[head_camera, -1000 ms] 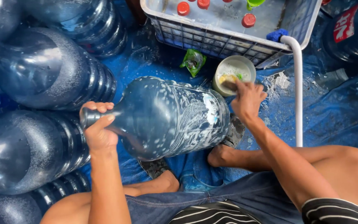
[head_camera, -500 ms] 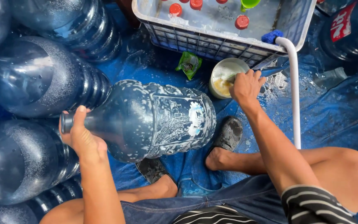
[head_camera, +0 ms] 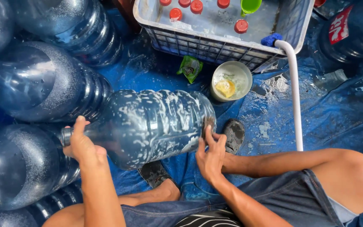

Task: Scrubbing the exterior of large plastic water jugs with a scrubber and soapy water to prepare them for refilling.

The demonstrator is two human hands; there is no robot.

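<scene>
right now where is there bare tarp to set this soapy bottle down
The widest bare blue tarp lies right of the white pipe, below the crate. A smaller patch sits between the green packet and the soapy bottle. The left side is packed with lying bottles. The left hand grips the neck; the right hand presses its base.

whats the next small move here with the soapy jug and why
Probably rub the right hand across the base of the soapy water jug while the left hand steadies its neck: the jug lies on its side, suds streak its wall, and the right fingers already press the base.
</scene>
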